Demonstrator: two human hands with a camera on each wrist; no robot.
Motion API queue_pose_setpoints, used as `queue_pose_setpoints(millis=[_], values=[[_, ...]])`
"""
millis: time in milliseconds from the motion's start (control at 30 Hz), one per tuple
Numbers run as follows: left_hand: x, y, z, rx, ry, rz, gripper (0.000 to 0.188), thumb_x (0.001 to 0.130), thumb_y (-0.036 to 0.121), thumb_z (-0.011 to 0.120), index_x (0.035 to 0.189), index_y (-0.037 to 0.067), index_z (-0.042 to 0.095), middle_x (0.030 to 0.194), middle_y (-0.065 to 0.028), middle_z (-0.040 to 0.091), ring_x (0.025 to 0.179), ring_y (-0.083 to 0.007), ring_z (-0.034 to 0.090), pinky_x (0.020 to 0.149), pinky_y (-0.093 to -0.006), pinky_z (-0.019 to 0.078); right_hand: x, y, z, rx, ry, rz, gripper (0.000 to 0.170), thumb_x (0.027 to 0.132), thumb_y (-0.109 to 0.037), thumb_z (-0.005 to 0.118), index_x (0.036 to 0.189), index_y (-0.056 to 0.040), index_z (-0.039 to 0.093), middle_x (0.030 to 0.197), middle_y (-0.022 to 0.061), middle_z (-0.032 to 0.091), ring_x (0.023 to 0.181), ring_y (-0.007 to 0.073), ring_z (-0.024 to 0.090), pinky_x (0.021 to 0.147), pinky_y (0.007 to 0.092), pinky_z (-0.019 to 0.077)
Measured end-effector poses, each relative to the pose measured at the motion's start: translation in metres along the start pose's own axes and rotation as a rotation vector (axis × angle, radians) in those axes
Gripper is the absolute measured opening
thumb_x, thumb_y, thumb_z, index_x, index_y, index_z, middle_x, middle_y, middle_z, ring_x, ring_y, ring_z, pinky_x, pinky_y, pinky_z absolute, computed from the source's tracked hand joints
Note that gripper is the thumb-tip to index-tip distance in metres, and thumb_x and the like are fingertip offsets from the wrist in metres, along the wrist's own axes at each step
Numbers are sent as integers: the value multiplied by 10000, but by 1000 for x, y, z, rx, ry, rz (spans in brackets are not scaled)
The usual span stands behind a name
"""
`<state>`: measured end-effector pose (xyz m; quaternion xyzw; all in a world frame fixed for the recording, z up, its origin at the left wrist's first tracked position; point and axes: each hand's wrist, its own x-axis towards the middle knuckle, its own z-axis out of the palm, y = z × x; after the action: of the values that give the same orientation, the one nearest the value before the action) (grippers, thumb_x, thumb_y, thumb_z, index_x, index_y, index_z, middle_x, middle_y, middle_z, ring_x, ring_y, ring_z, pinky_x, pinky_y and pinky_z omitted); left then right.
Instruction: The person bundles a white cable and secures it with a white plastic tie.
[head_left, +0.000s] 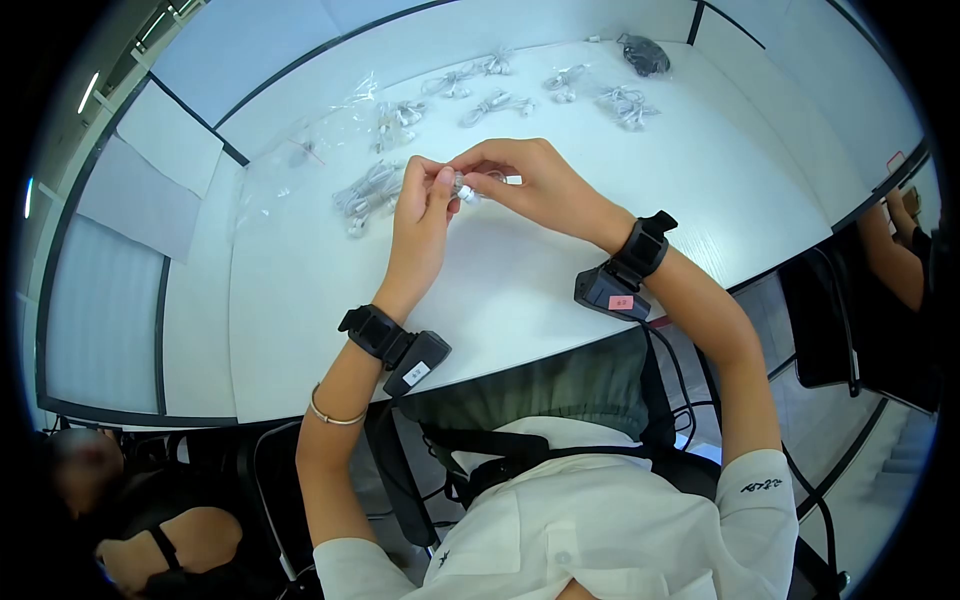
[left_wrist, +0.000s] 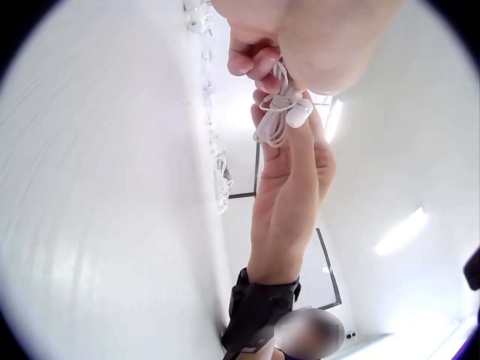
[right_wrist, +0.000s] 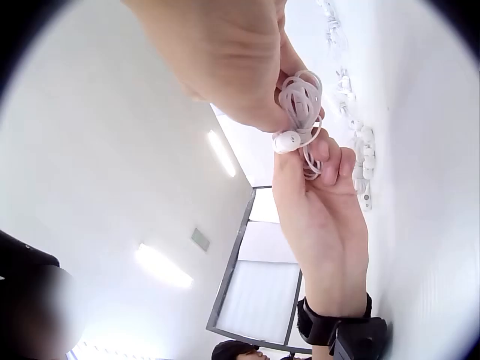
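Both hands meet above the white table (head_left: 520, 300) around a small coiled white cable (left_wrist: 274, 120) with a white rounded earbud-like end (right_wrist: 286, 142). The left hand (head_left: 424, 205) pinches one side of the coil, its thumb and curled fingers around the bundle. From the other side the right hand (head_left: 545, 190) grips the coil between thumb and fingers. In the right wrist view the loops (right_wrist: 303, 97) stand out near the right hand's fingers, with the rounded end beside the left thumb. The fingers partly hide the middle of the coil.
Several bundled white cables (head_left: 367, 195) lie beyond the hands, more (head_left: 627, 106) towards the back. A black bundle (head_left: 644, 56) sits at the back right, clear plastic bags (head_left: 290, 150) at the back left. White panels (head_left: 300, 50) enclose the table. Other people sit nearby on both sides.
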<state>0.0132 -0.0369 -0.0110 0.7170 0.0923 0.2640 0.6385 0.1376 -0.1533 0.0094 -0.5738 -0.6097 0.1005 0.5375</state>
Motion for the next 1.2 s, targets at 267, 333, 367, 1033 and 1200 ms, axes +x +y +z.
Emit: queue_pose_setpoints(millis=[267, 333, 367, 1033, 1200], values=[[0, -2, 4, 72, 62, 66, 172, 971, 234, 448, 924, 71, 425, 736, 5, 474, 639, -44, 390, 563, -187, 320, -1, 0, 1, 55, -22, 43, 194, 843, -65, 564, 1010, 29, 596, 882, 125, 658, 822, 185, 651, 802, 299, 512], [0, -2, 5, 55, 56, 53, 174, 972, 237, 448, 922, 72, 423, 733, 7, 472, 637, -43, 389, 562, -186, 318, -1, 0, 0, 45, -27, 49, 187, 846, -56, 564, 1013, 25, 585, 898, 105, 652, 837, 161, 645, 815, 294, 510], [0, -2, 5, 46, 53, 47, 176, 972, 239, 448, 921, 73, 422, 732, 9, 472, 637, -42, 389, 561, -185, 317, -1, 0, 0, 39, -22, 47, 179, 844, -58, 568, 1001, 25, 581, 889, 102, 650, 835, 161, 645, 813, 295, 511], [-1, -2, 2, 46, 83, 92, 159, 976, 221, 430, 967, 64, 414, 768, 1, 470, 638, -52, 401, 573, -201, 335, -1, -4, 2, -126, 101, -25, 137, 804, -108, 624, 854, 19, 611, 770, 78, 637, 722, 154, 595, 703, 263, 472], [-3, -2, 1, 23, 29, 82, 162, 977, 211, 422, 1014, 55, 411, 799, -3, 472, 673, -54, 406, 602, -202, 342, -2, -7, -1, -106, 90, 0, 139, 805, -106, 626, 860, 22, 615, 764, 83, 637, 717, 145, 593, 697, 262, 470]])
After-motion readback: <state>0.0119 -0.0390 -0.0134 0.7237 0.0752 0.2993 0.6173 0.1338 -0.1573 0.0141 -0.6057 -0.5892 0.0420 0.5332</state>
